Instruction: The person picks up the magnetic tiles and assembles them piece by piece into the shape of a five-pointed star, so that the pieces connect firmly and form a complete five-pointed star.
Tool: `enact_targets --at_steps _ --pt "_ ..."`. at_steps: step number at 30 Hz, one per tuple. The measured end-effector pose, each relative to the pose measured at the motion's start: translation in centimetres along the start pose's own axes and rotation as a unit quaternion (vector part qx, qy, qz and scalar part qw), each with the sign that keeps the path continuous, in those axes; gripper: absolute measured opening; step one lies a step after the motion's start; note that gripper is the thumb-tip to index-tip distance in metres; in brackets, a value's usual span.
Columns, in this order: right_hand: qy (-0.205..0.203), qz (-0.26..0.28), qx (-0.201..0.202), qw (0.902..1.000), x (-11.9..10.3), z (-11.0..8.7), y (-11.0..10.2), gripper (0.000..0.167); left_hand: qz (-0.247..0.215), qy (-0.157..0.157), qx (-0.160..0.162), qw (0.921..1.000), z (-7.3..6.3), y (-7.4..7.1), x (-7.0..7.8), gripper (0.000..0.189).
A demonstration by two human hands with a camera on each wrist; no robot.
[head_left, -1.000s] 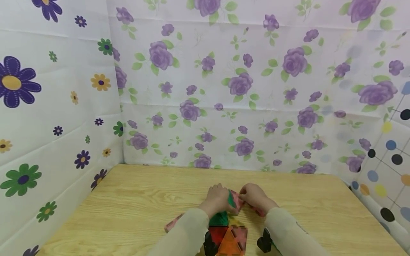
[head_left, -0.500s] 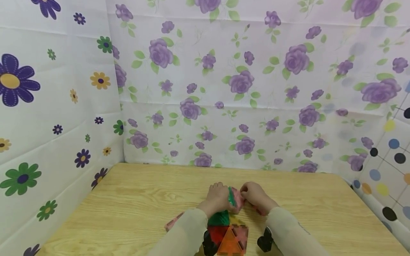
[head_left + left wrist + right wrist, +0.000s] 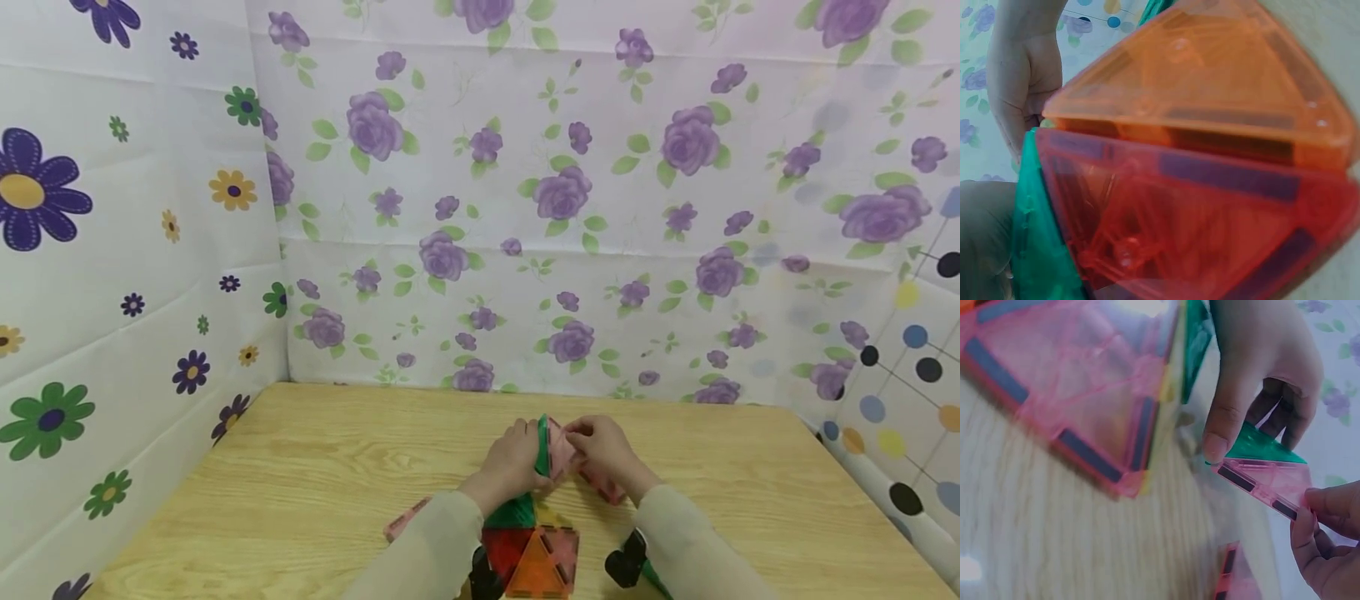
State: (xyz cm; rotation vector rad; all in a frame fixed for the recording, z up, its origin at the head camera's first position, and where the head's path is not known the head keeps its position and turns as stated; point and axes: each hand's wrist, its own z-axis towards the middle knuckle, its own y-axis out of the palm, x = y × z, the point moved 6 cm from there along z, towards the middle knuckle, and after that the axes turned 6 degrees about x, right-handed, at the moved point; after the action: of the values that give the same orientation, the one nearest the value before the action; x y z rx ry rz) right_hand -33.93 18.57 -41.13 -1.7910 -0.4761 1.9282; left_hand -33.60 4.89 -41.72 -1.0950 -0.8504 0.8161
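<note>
My left hand grips a green magnetic tile, thumb on the near side. A pink triangular magnetic tile meets the green one along an edge; in the right wrist view the two make an angled pair. My right hand pinches the free corner of that pink tile between thumb and fingers. Nearer me stands a joined build of magnetic tiles: a red tile, an orange triangle, a pink triangle, a green tile and a yellow tile.
Beneath my right hand lies another pink tile. A further pink tile is beside my left sleeve, and a green piece shows by the right sleeve. Flowered cloth walls edge the wooden table.
Both hands have risen slightly with the green and pink tiles between them. The right forearm has shifted a little rightward, showing more of the pink tile beneath.
</note>
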Motion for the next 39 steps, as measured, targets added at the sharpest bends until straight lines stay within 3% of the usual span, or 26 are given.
enact_targets --at_steps 4,8,10,13,16,24,34,39 --pt "-0.005 0.005 -0.002 1.0 -0.4 -0.2 -0.7 0.02 -0.057 0.014 0.008 0.9982 -0.1 -0.7 0.0 0.088" --pt "-0.005 0.002 -0.007 1.0 -0.6 -0.6 -1.4 0.02 -0.15 0.015 -0.002 0.9886 0.0 -1.6 -0.4 0.075" --pt "-0.004 0.01 -0.014 0.9998 -0.7 -0.9 -1.8 0.022 -0.205 0.009 -0.004 0.9786 0.0 -2.3 -0.8 0.062" --pt "-0.011 0.026 -0.029 0.9992 -1.0 -1.5 -2.2 0.024 -0.291 -0.006 0.003 0.9567 -0.1 -3.3 -1.4 0.042" --pt "-0.018 0.051 -0.043 0.9976 -1.3 -2.1 -2.6 0.026 -0.343 -0.023 0.013 0.939 -0.2 -4.0 -2.0 0.03" --pt "-0.014 0.119 -0.089 0.9888 -1.0 -3.7 -2.9 0.03 -0.379 -0.001 -0.019 0.9253 -0.1 -4.2 -1.5 0.026" --pt "0.02 0.177 -0.122 0.9763 0.5 -5.3 -2.6 0.04 -0.46 0.001 -0.081 0.8844 0.2 -3.1 -1.5 0.023" --pt "0.038 0.21 -0.119 0.9697 1.5 -6.1 -1.4 0.036 -0.463 -0.004 -0.105 0.8801 0.1 -2.0 -1.1 0.021"
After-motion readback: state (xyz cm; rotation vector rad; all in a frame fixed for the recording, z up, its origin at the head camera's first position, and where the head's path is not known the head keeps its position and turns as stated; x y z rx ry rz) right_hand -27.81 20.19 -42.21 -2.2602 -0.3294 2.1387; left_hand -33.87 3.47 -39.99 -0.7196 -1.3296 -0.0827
